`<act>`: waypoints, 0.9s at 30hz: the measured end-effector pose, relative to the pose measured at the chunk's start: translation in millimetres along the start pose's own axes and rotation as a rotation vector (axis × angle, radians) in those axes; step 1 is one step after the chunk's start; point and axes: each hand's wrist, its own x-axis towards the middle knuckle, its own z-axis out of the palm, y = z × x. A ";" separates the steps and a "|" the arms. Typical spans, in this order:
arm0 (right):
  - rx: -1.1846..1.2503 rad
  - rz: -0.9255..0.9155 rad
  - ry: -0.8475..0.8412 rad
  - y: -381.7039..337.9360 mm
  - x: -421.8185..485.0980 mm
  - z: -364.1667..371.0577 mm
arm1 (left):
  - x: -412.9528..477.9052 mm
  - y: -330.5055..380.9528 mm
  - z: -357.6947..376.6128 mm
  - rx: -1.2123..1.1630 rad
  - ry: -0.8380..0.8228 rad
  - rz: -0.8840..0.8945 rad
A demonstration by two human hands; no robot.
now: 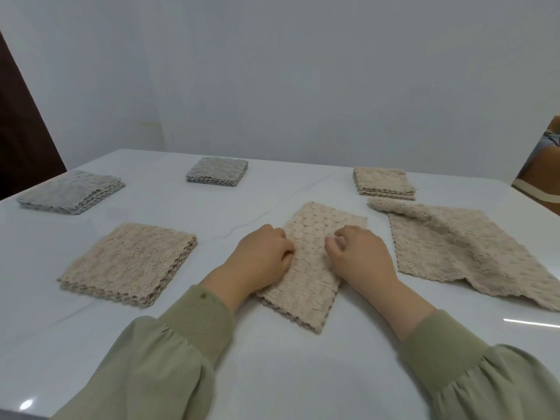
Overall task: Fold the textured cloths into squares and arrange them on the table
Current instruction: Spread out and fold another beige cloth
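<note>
Left hand (263, 256) and right hand (362, 256) both rest on one beige cloth, the long strip (309, 277), which lies folded into a narrow rectangle at the middle of the white table (272, 359). Our left hand sits over the strip's left edge with its fingers curled under. Our right hand sits on the strip's right half, fingers curled down onto the fabric, thumb and forefinger close together. Whether either hand actually pinches the fabric or only presses on it, we cannot tell. Two green sleeves, the left sleeve (157, 359) and the right sleeve (485, 374), reach in from the near edge.

We count six cloths in all: four beige and two grey. Four of them are already folded into squares. The left grey square (71, 192) lies at the far left, and the middle grey square (216, 172) lies at the far middle, well apart from it. The near beige square (130, 263) sits to the left of our left hand, apart from the strip. The far beige square (383, 181) sits at the far right. Just in front of it, the open beige cloth (466, 250) lies spread and rumpled to the right of the strip, with its far corner turned over, close to the far beige square.
</note>
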 end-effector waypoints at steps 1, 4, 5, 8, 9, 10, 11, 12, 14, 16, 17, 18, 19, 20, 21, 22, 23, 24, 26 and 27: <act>-0.020 -0.009 -0.060 -4.4 -3.8 0.7 | 0.3 1.9 -1.0 0.048 -0.024 0.001; -0.040 -0.158 -0.229 -1.9 -5.3 2.9 | -0.4 15.3 -9.8 0.149 -0.016 0.015; 0.005 -0.205 -0.296 1.0 -3.7 0.5 | -0.7 19.0 -12.2 0.130 0.001 0.019; 0.186 -0.230 -0.399 6.9 1.1 -9.1 | -2.2 21.1 -12.7 0.008 0.118 -0.013; 0.203 -0.227 -0.380 7.0 0.9 -9.6 | -2.7 19.7 -10.4 -0.020 0.175 -0.035; 0.183 -0.222 -0.365 5.5 -0.5 -9.2 | -2.1 16.9 -6.4 -0.031 0.194 -0.057; 0.137 -0.220 -0.372 2.8 -2.4 -7.9 | -0.7 13.4 -0.4 -0.018 0.146 -0.073; 0.080 -0.219 -0.401 0.4 -4.7 -5.3 | 0.5 10.3 6.1 0.012 0.035 -0.088; -0.034 -0.202 -0.480 -2.3 -8.6 -0.1 | 0.2 5.7 16.6 -0.001 -0.211 -0.136; -0.048 -0.163 -0.472 0.4 -6.1 3.3 | 0.3 -0.6 21.2 -0.089 -0.301 -0.167; -0.024 -0.140 -0.435 3.8 -2.7 5.2 | 1.4 -4.5 22.1 -0.130 -0.265 -0.162; 0.012 -0.117 -0.372 7.4 0.9 6.9 | 3.2 -9.1 22.5 -0.177 -0.200 -0.161; 0.057 -0.090 -0.294 10.7 5.4 8.1 | 6.2 -14.0 22.1 -0.239 -0.118 -0.175; 0.107 -0.054 -0.216 13.4 10.3 8.7 | 9.9 -19.6 22.5 -0.309 -0.033 -0.209; 0.156 -0.006 -0.150 15.3 15.5 9.0 | 14.3 -24.7 24.2 -0.377 0.047 -0.254; 0.195 0.048 -0.105 17.3 22.0 11.0 | 20.1 -29.2 26.1 -0.434 0.107 -0.306; 0.206 0.095 -0.085 18.5 27.4 11.7 | 25.8 -31.9 27.1 -0.480 0.146 -0.357; 0.193 0.126 -0.076 19.2 33.2 12.8 | 32.3 -34.1 28.5 -0.507 0.167 -0.408; 0.145 0.155 -0.060 19.9 47.0 18.2 | 47.8 -39.3 33.1 -0.494 0.180 -0.495; 0.121 0.163 -0.050 19.7 53.6 21.5 | 55.8 -41.7 35.7 -0.456 0.178 -0.526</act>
